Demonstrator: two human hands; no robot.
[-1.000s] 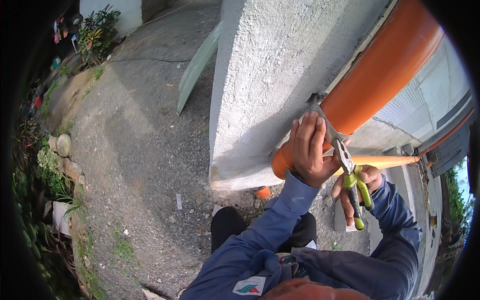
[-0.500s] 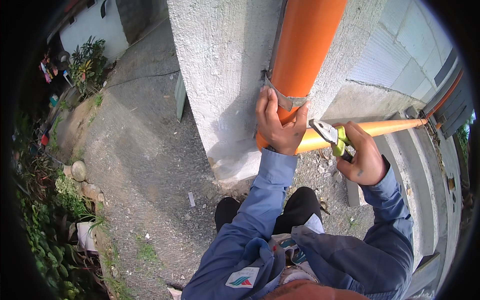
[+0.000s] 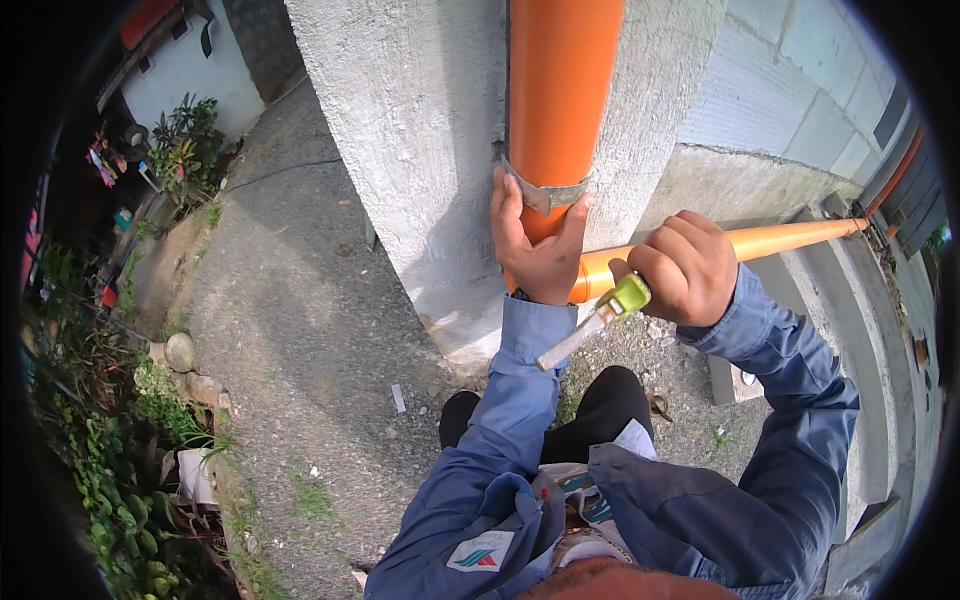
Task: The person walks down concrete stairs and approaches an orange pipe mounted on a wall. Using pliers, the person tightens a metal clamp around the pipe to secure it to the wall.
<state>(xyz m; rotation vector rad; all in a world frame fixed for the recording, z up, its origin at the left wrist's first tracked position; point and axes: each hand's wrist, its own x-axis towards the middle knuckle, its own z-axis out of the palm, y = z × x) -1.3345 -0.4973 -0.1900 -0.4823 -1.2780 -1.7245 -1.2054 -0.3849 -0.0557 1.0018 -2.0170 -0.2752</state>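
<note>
An upright orange pipe (image 3: 562, 90) runs down the corner of a rough white pillar (image 3: 405, 120). Around its lower part lies a grey metal strap (image 3: 546, 197). My left hand (image 3: 541, 262) pinches this strap, with its thumb on the right side and the fingers on the left. In my right hand (image 3: 690, 270), closed in a fist, is a pair of pliers (image 3: 585, 328) with green grips. Their metal jaws point down and left, over my left forearm and apart from the strap. Most of the handles are hidden in the fist.
A second orange pipe (image 3: 775, 240) extends low to the right behind my right hand. Concrete steps (image 3: 850, 370) stand at the right. Rough ground (image 3: 290, 300) with small debris spreads leftward to plants (image 3: 110, 470) and stones.
My right hand has turned the pliers, so their jaws swing from near the strap to pointing down and left. The left hand keeps its grip on the strap. The view has shifted slightly.
</note>
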